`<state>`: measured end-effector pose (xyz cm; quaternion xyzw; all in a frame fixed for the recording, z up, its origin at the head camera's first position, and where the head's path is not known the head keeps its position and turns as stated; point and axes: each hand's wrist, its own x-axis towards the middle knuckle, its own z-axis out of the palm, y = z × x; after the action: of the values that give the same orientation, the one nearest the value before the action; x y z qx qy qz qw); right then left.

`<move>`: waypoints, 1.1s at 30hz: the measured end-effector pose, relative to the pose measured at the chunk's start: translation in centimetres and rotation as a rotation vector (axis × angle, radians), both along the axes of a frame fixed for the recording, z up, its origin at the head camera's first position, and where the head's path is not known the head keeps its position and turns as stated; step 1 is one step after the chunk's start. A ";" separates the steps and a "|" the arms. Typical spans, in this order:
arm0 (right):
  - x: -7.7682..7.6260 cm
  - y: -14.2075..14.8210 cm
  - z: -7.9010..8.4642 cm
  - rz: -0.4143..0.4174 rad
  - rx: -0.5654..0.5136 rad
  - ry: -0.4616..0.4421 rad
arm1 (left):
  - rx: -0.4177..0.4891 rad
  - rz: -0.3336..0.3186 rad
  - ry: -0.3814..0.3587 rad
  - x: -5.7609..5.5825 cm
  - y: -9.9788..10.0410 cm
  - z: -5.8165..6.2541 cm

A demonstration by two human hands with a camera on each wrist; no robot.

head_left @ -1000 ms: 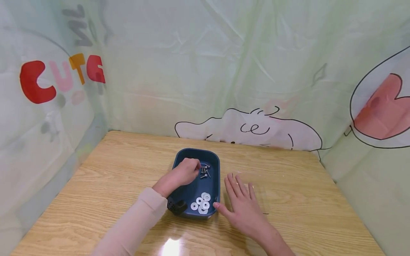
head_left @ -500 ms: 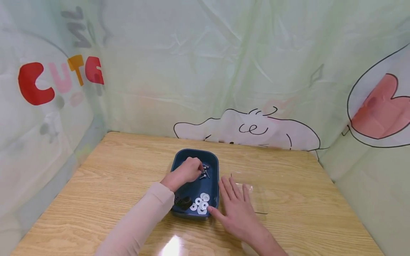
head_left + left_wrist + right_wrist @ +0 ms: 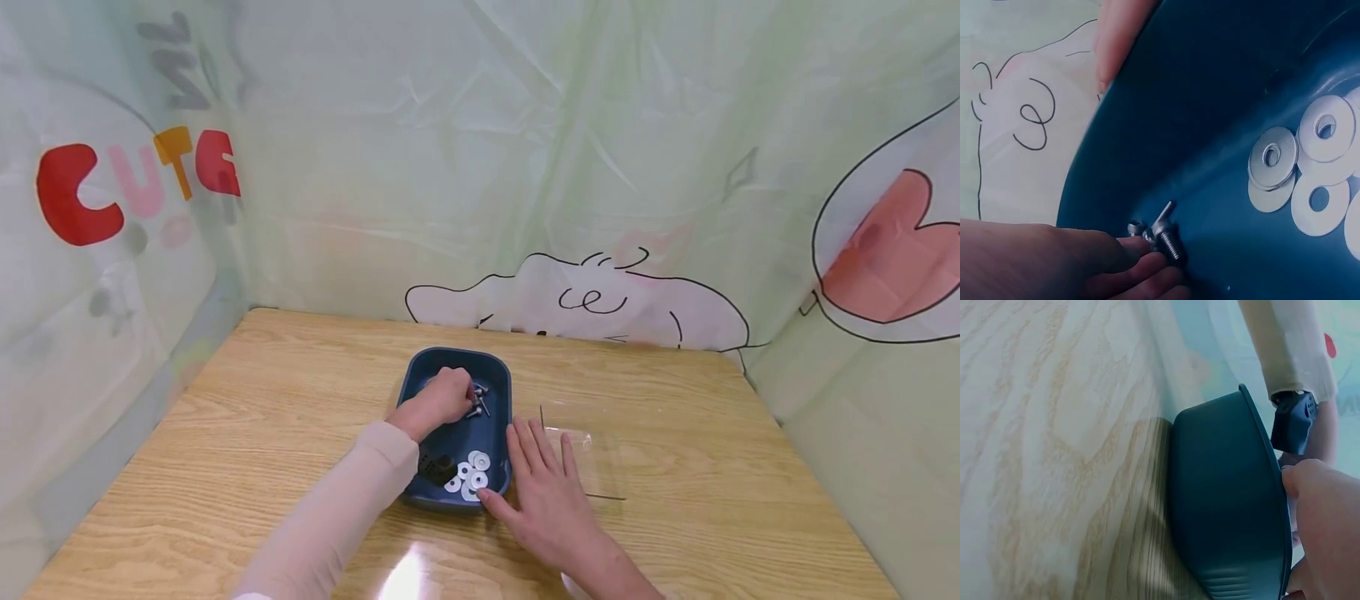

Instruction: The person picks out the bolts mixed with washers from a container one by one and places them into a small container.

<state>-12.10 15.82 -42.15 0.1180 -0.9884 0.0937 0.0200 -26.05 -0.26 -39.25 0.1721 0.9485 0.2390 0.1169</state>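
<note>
A dark blue tray sits on the wooden table, with several metal screws in its far part and a heap of flat silver washers at its near end. My left hand reaches down into the tray, fingers curled. In the left wrist view its thumb and fingertips pinch at a screw on the edge of the small pile, partly hiding it. My right hand lies along the tray's right side with fingers straight, its thumb at the near right rim by the washers.
Right of the tray a clear plastic piece with thin dark edges lies on the table, partly behind my right hand. A black wrist camera on my left wrist overhangs the tray. Printed curtains enclose the table's back and sides.
My left hand has moved slightly right, onto the screws. My right hand has slid left against the tray's side, its thumb now at the near rim. The screws and washers look unmoved.
</note>
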 end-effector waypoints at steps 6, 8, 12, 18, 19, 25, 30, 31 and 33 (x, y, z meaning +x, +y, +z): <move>0.0 -0.2 0.0 0.002 0.006 0.000 | 0.010 0.037 -0.011 -0.2 0.6 -0.3; 0.0 -0.2 -0.1 0.007 0.001 0.003 | 0.024 0.059 -0.016 -0.2 0.7 -0.3; 0.1 -0.1 -0.1 0.014 -0.011 0.002 | 0.074 0.085 -0.029 -0.1 1.1 -0.4; 0.3 0.0 -0.1 0.019 -0.004 0.003 | 0.126 0.119 -0.083 0.0 2.0 -0.5; 0.3 0.0 -0.1 0.020 -0.002 0.004 | 0.138 0.129 -0.103 0.0 2.1 -0.6; 0.3 -0.2 -0.2 0.018 0.006 -0.005 | 0.273 0.190 -0.289 -0.2 2.1 -0.7; 0.2 -0.2 -0.1 0.014 0.007 -0.011 | 0.403 0.231 -0.407 -0.1 1.7 -1.0; 0.2 -0.2 -0.1 0.013 0.007 -0.011 | 0.428 0.235 -0.424 -0.2 1.7 -1.0; 0.2 -0.2 -0.1 0.010 0.006 -0.014 | 0.476 0.239 -0.454 -0.2 1.6 -1.1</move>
<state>-11.94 15.58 -42.26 0.1222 -0.9882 0.0918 0.0123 -26.27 1.33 -40.39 0.0248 0.8295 0.4975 0.2526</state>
